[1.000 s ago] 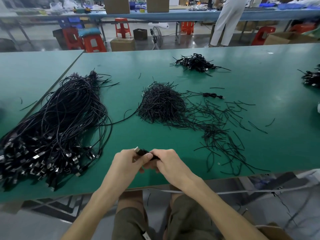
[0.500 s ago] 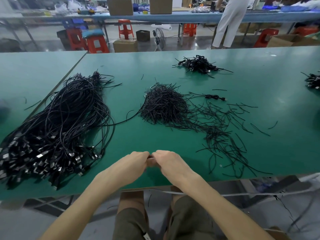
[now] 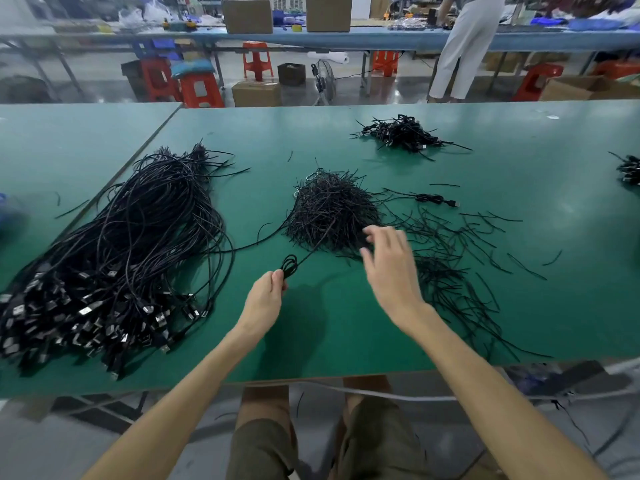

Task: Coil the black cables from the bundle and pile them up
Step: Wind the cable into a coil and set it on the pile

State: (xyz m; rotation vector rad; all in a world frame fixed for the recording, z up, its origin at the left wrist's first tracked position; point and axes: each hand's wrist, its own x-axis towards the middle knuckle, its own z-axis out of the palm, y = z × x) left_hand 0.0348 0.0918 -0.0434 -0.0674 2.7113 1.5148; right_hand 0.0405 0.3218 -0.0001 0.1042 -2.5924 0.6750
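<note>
A big bundle of long black cables (image 3: 114, 258) with metal plugs lies on the left of the green table (image 3: 346, 334). My left hand (image 3: 265, 299) pinches a small coiled black cable (image 3: 289, 265) just above the table. My right hand (image 3: 389, 265) reaches over the near edge of a heap of short black ties (image 3: 329, 211), fingers spread and blurred, nothing clearly held. A pile of coiled cables (image 3: 401, 133) sits at the far centre. One single coiled cable (image 3: 433, 199) lies right of the tie heap.
Loose black ties (image 3: 457, 271) are scattered across the table's right half. Another small cable pile (image 3: 630, 169) is at the right edge. A second green table (image 3: 52, 140) adjoins on the left. Stools, boxes and a standing person (image 3: 464, 46) are beyond.
My hands were together at the front edge working the coil. Now they have parted: the left lifted forward with the coil, the right reached out to the tie heap.
</note>
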